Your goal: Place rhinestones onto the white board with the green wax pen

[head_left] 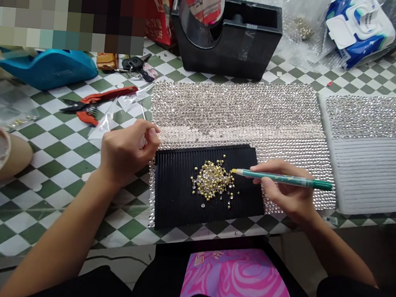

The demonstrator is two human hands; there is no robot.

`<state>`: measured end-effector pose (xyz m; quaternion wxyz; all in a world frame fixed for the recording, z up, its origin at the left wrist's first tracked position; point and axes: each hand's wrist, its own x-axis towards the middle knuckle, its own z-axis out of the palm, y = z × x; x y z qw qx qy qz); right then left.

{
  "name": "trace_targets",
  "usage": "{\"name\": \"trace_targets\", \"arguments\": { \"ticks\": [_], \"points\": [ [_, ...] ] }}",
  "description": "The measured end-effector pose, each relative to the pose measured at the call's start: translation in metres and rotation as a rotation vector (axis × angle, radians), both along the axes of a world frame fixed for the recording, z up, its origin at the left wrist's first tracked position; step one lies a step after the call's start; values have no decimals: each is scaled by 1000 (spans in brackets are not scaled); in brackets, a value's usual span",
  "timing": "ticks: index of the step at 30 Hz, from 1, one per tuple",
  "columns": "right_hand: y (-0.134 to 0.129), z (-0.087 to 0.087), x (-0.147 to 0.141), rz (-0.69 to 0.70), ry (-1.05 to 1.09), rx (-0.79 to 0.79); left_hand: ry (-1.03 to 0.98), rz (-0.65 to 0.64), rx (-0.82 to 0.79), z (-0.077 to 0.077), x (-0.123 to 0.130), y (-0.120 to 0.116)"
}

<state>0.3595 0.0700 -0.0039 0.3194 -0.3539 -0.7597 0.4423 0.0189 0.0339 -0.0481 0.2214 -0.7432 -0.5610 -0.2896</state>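
In the head view my right hand (288,192) grips a slim teal pen (278,178) with a yellow tip and a green end. Its tip is at the right edge of a pile of small gold-backed rhinestones (212,179). The pile lies on a black ridged tray (175,197). Under the tray is a large sheet covered in rows of clear rhinestones (239,106), with a paler, bare-looking strip across it. My left hand (129,147) is curled closed by the left edge of the sheet, near the tray's corner; the inside of its fingers is hidden.
A black tape dispenser (226,50) stands behind the sheet. To the left are red-handled pliers (91,106), keys (136,65), a blue tape dispenser (53,68) and a tan tub (15,152). At right lie a partly covered white ridged board (370,176) and a wipes pack (361,31).
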Motion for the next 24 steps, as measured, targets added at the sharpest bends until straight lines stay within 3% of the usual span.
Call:
{"name": "trace_targets", "arguments": {
  "ticks": [5, 10, 13, 16, 20, 24],
  "points": [
    [7, 7, 10, -154, 123, -62, -9, 0, 7, 0, -1, 1],
    [36, 10, 43, -516, 222, 253, -24, 3, 32, 0, -4, 3],
    [60, 4, 73, -640, 222, 375, -17, 36, 44, -1, -8, 3],
    [77, -7, 97, -653, 162, 377, -13, 55, 34, -1, -10, 3],
    [87, -18, 108, -645, 108, 345, -7, 51, 37, -1, -11, 4],
    [92, -15, 110, -649, 115, 359, -13, 73, 37, -2, -13, 6]
  ]
}}
